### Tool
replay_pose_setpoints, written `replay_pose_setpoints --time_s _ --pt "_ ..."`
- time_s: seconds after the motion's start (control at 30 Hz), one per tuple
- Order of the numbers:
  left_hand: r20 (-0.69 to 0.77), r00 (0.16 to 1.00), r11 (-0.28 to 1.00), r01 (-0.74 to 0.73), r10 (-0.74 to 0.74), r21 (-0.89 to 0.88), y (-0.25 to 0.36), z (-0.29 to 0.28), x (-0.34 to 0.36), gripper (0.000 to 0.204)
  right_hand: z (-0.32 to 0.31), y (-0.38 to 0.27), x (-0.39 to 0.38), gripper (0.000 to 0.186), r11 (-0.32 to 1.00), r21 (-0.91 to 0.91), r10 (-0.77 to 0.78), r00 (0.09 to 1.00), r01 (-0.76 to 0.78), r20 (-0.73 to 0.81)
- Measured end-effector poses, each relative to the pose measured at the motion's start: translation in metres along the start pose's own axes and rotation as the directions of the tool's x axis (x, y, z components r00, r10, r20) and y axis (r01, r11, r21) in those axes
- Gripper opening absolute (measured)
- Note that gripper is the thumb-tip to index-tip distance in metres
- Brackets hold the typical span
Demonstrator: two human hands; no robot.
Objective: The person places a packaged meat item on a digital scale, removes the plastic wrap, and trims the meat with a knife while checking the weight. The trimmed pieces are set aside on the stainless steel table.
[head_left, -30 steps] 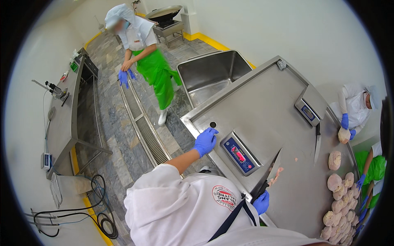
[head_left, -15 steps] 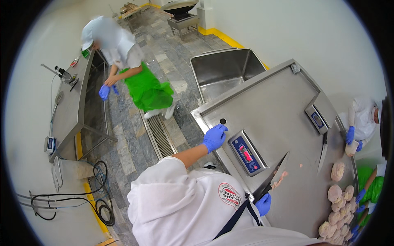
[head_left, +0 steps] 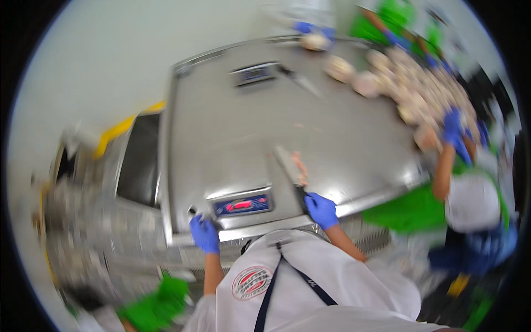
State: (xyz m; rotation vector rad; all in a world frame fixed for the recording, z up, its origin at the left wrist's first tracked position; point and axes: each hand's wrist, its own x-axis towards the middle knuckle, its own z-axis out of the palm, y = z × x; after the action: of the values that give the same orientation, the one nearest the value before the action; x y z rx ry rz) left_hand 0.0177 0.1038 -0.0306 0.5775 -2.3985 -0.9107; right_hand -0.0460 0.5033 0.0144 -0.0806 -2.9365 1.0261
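My left hand point(head_left: 204, 233), in a blue glove, lies at the table's near left corner beside a small dark round spot point(head_left: 192, 209). Its fingers are blurred but look extended, with nothing in them. The blue-gloved right hand point(head_left: 322, 211) is at the near edge, its fingers apparently closed at the black handle of a knife point(head_left: 287, 166). That knife's wide blade lies on the steel, pointing away from me. Pinkish meat scraps point(head_left: 300, 167) lie along its right side. Between my hands sits a digital scale point(head_left: 243, 205) with a lit red display.
The steel table point(head_left: 221, 133) has a raised rim. Toward the far side are another scale point(head_left: 253, 74) and a second knife point(head_left: 301, 82). Pale rounded meat pieces point(head_left: 412, 99) crowd the right, where gloved co-workers handle them. A steel tub point(head_left: 138, 160) stands left of the table.
The view has swung right, so the table now appears squarely ahead and more co-workers show. The knife and near scale keep their places on the table. Both hands stay near the same spots.
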Motion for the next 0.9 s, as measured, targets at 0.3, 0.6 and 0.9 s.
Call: replay_pose_setpoints --time_s 0.3,0.6,0.9 --pt "0.142 0.984 0.966 -0.136 0.106 0.222 -0.008 0.011 0.004 0.025 -0.01 0.011 -0.007 0.033 1.0 -0.009 -0.026 1.0 0.027 0.017" --pt "0.198 0.976 0.94 -0.149 0.091 0.307 -0.016 0.012 0.011 0.025 -0.016 0.019 0.005 0.045 1.0 0.017 -0.01 0.958 0.005 0.285" --pt "0.216 0.976 0.963 -0.046 -0.013 0.267 -0.02 0.012 0.008 0.025 -0.121 0.146 0.109 0.07 0.978 -0.101 0.129 0.907 -0.184 -0.402"
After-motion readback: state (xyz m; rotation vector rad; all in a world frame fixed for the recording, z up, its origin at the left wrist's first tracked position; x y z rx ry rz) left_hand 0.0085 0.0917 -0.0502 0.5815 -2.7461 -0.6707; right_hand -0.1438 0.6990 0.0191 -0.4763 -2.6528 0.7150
